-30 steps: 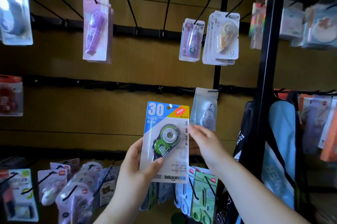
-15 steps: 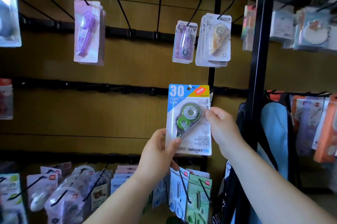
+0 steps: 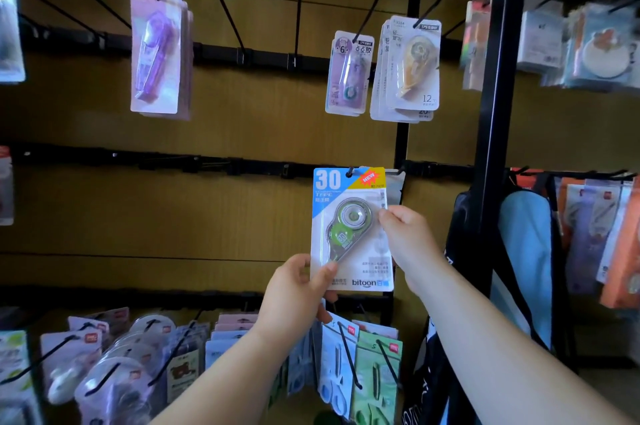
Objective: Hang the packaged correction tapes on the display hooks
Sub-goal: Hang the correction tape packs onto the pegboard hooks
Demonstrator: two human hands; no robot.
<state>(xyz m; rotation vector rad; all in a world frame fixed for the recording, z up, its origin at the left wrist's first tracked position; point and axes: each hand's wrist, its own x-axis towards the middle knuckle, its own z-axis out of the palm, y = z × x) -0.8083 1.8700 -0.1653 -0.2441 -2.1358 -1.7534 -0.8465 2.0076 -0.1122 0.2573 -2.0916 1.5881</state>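
A carded correction tape with a green dispenser and a blue "30" header stands upright against the wooden display wall. Its hang hole sits on the tip of a black hook on the middle rail. My left hand pinches the card's lower left corner, thumb on the front. My right hand pinches the card's right edge. A clear blister pack hangs just behind the card, mostly hidden.
Purple packs, a small "6" pack and a stack of yellow "12" packs hang on the upper row. Several packs crowd the lower hooks. A black post and a blue bag stand right.
Both hands lifted the card up and to the right, from below the rail to the middle-row hook, covering the clear pack behind. Its hole now meets the hook tip.
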